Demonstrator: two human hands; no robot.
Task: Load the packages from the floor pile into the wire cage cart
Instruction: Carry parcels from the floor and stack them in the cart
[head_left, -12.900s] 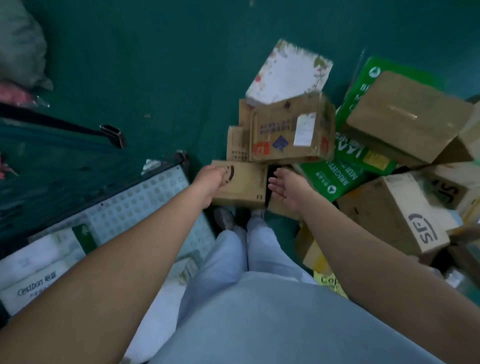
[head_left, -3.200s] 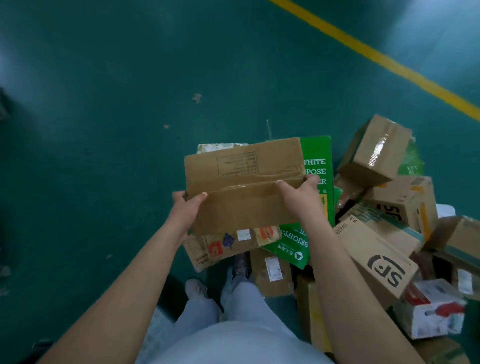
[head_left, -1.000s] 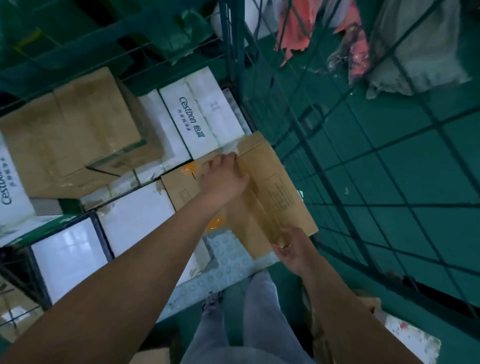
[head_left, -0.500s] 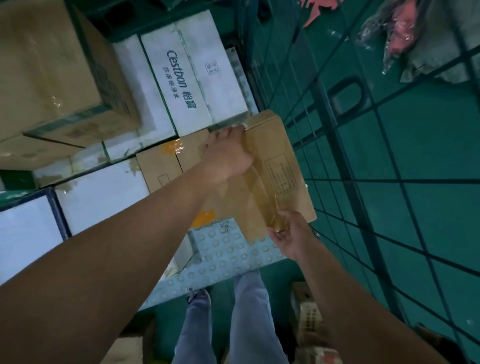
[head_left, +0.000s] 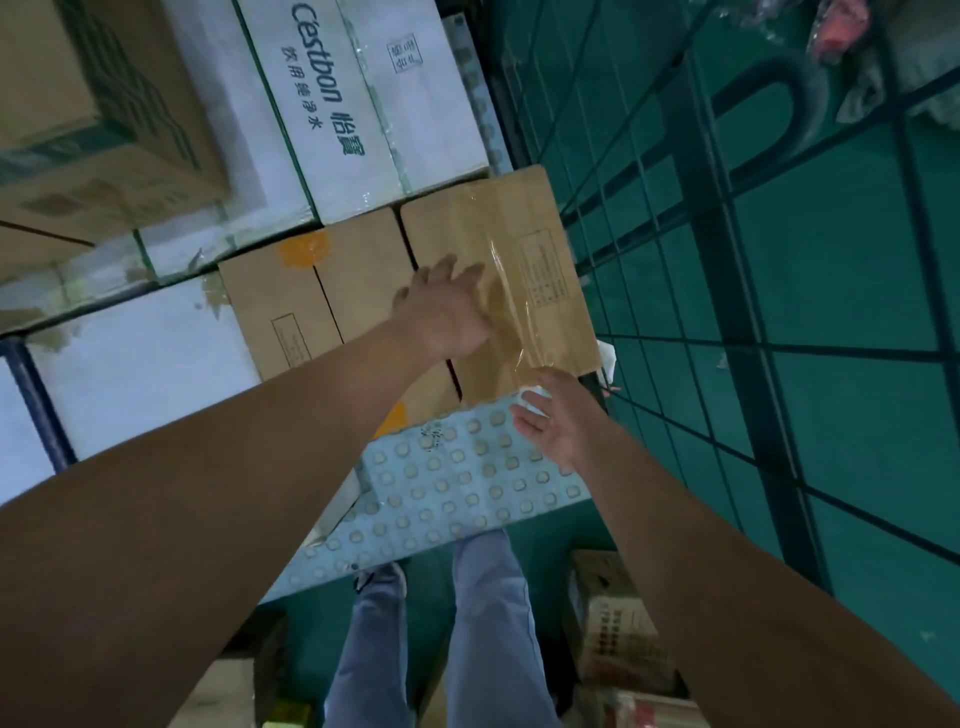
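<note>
The brown box (head_left: 498, 270) lies in the cart, tight between a second brown box (head_left: 322, 296) and the wire wall (head_left: 675, 260). The left hand (head_left: 447, 312) lies flat on top with straight fingers, holding nothing. The right hand (head_left: 558, 421) is open just off the near edge, also holding nothing. The box's near end hangs a bit past its neighbor, so a bump could slide it off. There is free room on the bumpy floor (head_left: 457, 483) in front.

brown taped box (head_left: 524, 270), white Cestbon carton (head_left: 358, 104), green wire cage (head_left: 727, 291), pale-blue dotted floor (head_left: 457, 483)
</note>
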